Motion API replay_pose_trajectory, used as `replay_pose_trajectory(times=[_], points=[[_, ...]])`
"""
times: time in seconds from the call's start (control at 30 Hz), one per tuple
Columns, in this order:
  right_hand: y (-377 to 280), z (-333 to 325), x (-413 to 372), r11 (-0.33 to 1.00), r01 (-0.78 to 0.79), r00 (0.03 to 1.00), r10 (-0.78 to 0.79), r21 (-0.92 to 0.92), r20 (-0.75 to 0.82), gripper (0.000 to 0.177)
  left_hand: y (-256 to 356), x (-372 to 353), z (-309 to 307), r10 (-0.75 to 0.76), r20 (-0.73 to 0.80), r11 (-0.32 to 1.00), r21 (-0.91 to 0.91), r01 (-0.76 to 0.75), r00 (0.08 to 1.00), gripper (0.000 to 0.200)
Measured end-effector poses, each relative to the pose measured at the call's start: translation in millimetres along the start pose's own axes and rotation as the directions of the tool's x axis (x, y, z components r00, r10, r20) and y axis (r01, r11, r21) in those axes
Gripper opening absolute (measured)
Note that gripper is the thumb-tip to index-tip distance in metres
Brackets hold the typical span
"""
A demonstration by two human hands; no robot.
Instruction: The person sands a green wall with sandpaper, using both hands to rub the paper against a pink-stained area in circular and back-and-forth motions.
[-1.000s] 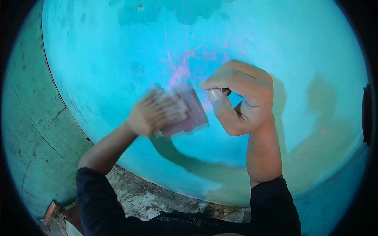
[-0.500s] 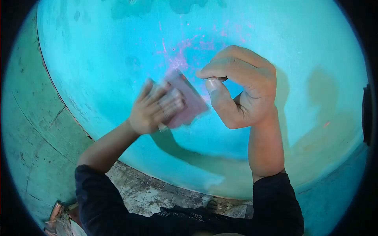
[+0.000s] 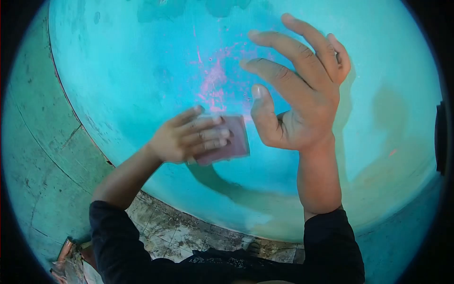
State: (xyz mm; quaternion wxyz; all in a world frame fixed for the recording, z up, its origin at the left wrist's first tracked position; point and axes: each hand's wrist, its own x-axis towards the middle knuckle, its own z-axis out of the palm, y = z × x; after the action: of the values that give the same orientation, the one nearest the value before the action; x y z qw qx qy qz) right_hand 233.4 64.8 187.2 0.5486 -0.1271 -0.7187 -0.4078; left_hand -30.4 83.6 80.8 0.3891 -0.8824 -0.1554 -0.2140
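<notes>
A pinkish-brown square sheet (image 3: 236, 137), like a pad or sandpaper, lies against the blue wall surface (image 3: 156, 85). My left hand (image 3: 191, 137) rests flat on the sheet's left part, its fingers stretched to the right. To the right, my right hand (image 3: 302, 90) is raised in front of the wall with fingers spread and curved; nothing shows between thumb and fingers. Pink marks (image 3: 215, 80) cover the wall just above the sheet.
A greener wall section (image 3: 42, 142) stands at the left, past a dark seam. Below is a dirty tiled floor (image 3: 175, 234). Rolled or wrapped material (image 3: 65, 251) sits at the lower left. A dark object (image 3: 440, 137) is at the right edge.
My right hand has opened from a pinch around a small dark thing, which no longer shows. My left hand and the sheet have moved slightly down, and the sheet has turned.
</notes>
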Motion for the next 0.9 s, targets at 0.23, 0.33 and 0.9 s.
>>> replay_pose_trajectory(times=[0.23, 0.33, 0.9], points=[[6.1, 2.4, -4.6, 0.999, -0.053, 0.993, 0.053, -0.008, 0.108, 0.021, 3.9, -5.1, 29.0, -0.194, -0.213, 0.959, 0.163, 0.230, 0.958, 0.038], [8.3, 2.2, -6.8, 0.998, -0.048, 0.993, 0.044, 0.039, 0.108, 0.020, 3.8, 9.2, 5.4, -0.076, -0.101, 0.990, 0.109, 0.087, 0.992, 0.038], [-6.2, -16.8, 10.2, 0.966, 0.094, 0.954, -0.018, -0.241, 0.300, 0.018, -13.2, -0.2, 23.4, -0.326, -0.359, 0.904, 0.152, 0.400, 0.875, 0.047]])
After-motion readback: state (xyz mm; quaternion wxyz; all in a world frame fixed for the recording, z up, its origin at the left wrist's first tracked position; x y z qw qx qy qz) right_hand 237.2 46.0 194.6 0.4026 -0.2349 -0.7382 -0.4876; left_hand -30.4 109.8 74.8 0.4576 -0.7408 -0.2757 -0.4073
